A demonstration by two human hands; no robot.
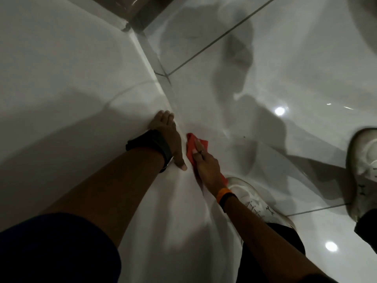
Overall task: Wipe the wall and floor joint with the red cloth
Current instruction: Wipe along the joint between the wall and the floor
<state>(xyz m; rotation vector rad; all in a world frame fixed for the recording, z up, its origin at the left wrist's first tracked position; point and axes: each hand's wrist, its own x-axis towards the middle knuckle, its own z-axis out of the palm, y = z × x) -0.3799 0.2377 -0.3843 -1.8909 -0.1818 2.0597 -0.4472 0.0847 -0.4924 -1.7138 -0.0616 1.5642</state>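
Observation:
The red cloth (191, 148) lies bunched on the glossy white floor tile, right beside the joint (163, 86) where the white wall meets the floor. My right hand (206, 162) presses down on the cloth, fingers curled over it; part of the cloth is hidden under the palm. My left hand (169, 137) rests flat against the wall (61, 78) just left of the joint, fingers spread, holding nothing. A dark watch sits on the left wrist, an orange band on the right.
Two white sneakers stand on the floor: one (257, 199) just behind my right hand, the other (363, 170) at the right edge. Dark grout lines (214, 39) cross the floor tiles. A dark door frame or threshold (140, 15) stands at the far end of the joint.

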